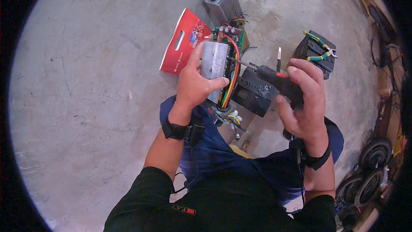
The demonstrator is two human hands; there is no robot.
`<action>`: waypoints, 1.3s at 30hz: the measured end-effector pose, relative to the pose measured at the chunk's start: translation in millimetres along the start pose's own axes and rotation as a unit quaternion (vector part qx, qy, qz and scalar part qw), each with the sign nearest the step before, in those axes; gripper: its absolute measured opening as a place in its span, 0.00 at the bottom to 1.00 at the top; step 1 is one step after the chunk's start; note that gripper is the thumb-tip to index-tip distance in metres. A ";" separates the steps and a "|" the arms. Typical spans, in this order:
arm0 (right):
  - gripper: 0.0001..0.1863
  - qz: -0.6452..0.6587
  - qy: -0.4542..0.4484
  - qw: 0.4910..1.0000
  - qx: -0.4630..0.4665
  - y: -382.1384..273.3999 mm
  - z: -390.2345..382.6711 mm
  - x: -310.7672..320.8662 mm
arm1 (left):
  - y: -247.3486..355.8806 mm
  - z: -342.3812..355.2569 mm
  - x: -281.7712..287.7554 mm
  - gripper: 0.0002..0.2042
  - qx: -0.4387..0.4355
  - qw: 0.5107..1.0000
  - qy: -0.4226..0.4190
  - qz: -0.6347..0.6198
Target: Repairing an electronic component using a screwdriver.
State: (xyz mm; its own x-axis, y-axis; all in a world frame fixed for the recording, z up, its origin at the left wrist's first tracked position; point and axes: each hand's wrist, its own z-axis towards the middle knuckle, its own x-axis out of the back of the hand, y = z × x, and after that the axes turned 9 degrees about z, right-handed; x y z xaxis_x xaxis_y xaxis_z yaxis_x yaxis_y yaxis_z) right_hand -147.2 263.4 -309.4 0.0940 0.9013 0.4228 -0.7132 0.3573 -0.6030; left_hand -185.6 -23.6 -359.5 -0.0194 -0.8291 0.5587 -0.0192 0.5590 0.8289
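Observation:
My left hand (197, 75) grips a silver metal heatsink (214, 58) on a circuit board (231, 33) with capacitors and thick red, yellow and black wires (233, 81). The thumb lies across the heatsink. My right hand (304, 99) is wrapped round a black screwdriver (270, 76) with a red accent, its tip at the row of parts along the heatsink's right edge. Beneath the screwdriver lies a black case (253, 96) with small metal pieces on it. More wires with connectors (234, 122) hang below the board.
Behind are a red bag (174, 58) and a finned metal unit (225, 6) with wires. To the right are a small knife (279, 56), green-yellow pliers (322, 48) on another black case (313, 36), and wheels (373, 154) with cardboard along the concrete floor's edge (86, 81).

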 end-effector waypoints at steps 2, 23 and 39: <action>0.31 0.025 0.000 1.000 -0.016 1.1 -3.8 0.5 | -0.9 -0.9 -0.2 0.56 0.000 1.000 -0.001 -0.002; 0.29 0.004 0.021 1.000 0.014 -3.6 0.5 0.7 | -2.6 1.2 -1.6 0.55 -0.024 1.000 -0.004 -0.006; 0.33 0.033 -0.012 0.999 -0.019 -0.9 -5.8 -2.0 | -3.7 6.1 -0.4 0.52 0.053 0.986 -0.080 -0.134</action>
State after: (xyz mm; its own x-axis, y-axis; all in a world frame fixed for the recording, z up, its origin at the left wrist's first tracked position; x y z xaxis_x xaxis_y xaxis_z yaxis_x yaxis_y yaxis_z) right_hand -142.7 262.7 -313.7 0.0308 0.9170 0.3977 -0.6903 0.3073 -0.6550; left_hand -191.6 -25.3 -363.0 -0.1567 -0.9402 0.3024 -0.1486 0.3252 0.9339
